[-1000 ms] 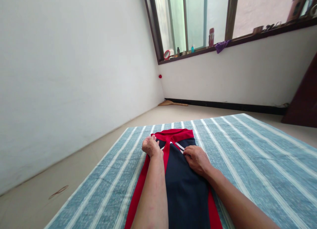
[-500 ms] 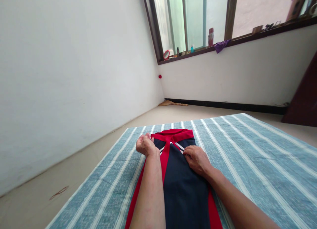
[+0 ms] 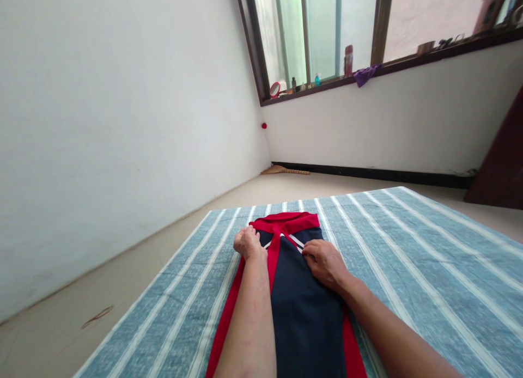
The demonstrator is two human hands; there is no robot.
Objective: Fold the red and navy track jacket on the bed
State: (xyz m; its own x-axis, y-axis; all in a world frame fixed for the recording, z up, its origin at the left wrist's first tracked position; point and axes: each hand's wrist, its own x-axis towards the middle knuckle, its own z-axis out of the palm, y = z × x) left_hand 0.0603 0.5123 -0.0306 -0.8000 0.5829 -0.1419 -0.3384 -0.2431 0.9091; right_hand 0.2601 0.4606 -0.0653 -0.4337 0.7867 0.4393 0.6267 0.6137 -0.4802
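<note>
A navy garment with red side panels and white slanted trim, apparently a pair of pants [image 3: 306,307], lies lengthwise in front of me. Its red waistband [image 3: 302,222] is at the far end, and a red strip runs down from it. My left hand [image 3: 249,244] is at the upper left edge, just below the waistband, its fingers curled in against the cloth. On the other side, my right hand [image 3: 324,259] rests with bent fingertips gathered on the cloth by the right white trim. My left forearm covers part of the left side.
Beneath the garment is a blue-and-white striped bed cover [image 3: 408,269]. A white wall [image 3: 122,122] rises to the left beyond a strip of floor. A broom [image 3: 286,171] lies in the far corner. Bottles, a round mirror [image 3: 275,90] and a purple cloth [image 3: 365,75] are on the windowsill.
My left hand has moved slightly right and down, from beside the waistband's left end onto the garment's edge. My right hand and the garment stay nearly still.
</note>
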